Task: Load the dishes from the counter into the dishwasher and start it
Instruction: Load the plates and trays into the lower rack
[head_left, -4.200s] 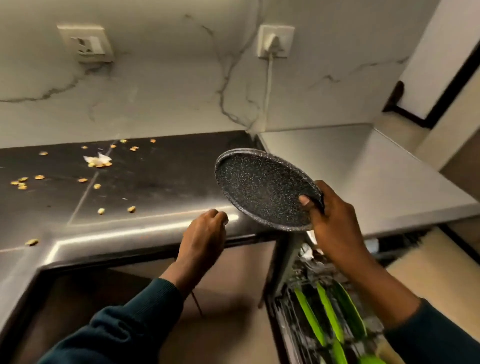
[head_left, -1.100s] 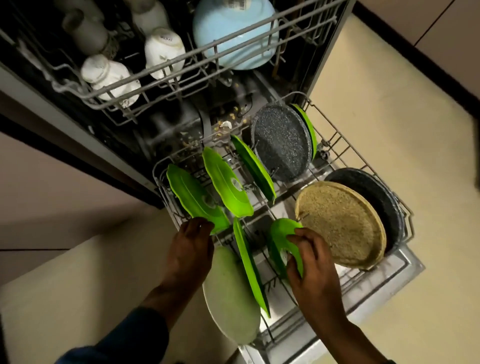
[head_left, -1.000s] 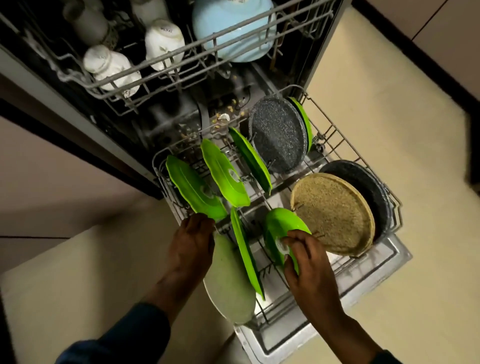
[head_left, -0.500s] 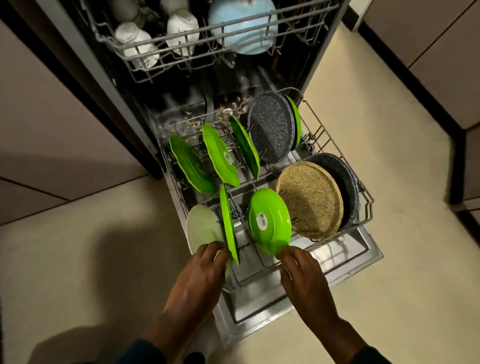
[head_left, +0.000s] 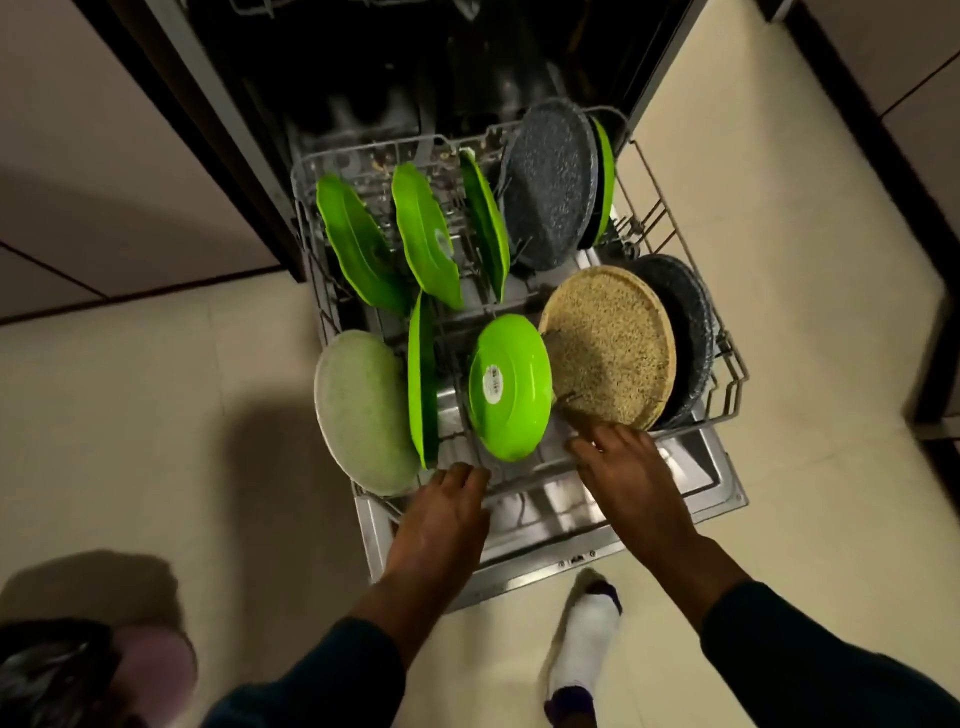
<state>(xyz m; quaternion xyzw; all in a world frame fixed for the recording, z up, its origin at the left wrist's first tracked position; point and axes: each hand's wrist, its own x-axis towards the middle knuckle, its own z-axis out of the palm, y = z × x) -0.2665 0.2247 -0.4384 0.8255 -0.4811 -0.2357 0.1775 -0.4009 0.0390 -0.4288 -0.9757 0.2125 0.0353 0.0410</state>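
- head view: the lower rack (head_left: 730, 358) stands pulled out over the open dishwasher door (head_left: 675, 499), full of dishes on edge.
- head view: the left hand (head_left: 441, 525) rests at the rack's front rail, fingers loosely bent over the wire just below the pale green plate (head_left: 363, 410); i cannot tell whether they really grip it.
- head view: the right hand (head_left: 628, 478) is at the same rail, fingers spread and touching the wire under the tan speckled plate (head_left: 610, 345); it holds no dish.
- head view: the green bowl (head_left: 511, 387) leans between the two hands' reach, just behind the rail, beside the tan plate.
- head view: behind the rail, three green plates (head_left: 426, 234) and a grey speckled pan (head_left: 550, 182) fill the back row.
- judgement: the step looks like sliding the rack in. push evenly with both hands so it runs straight on the door.
- judgement: go gently, as the bowl and the upright green plate (head_left: 420, 374) may tip or rattle.
- judgement: keep fingers off the dishes and clear of the tub edge.
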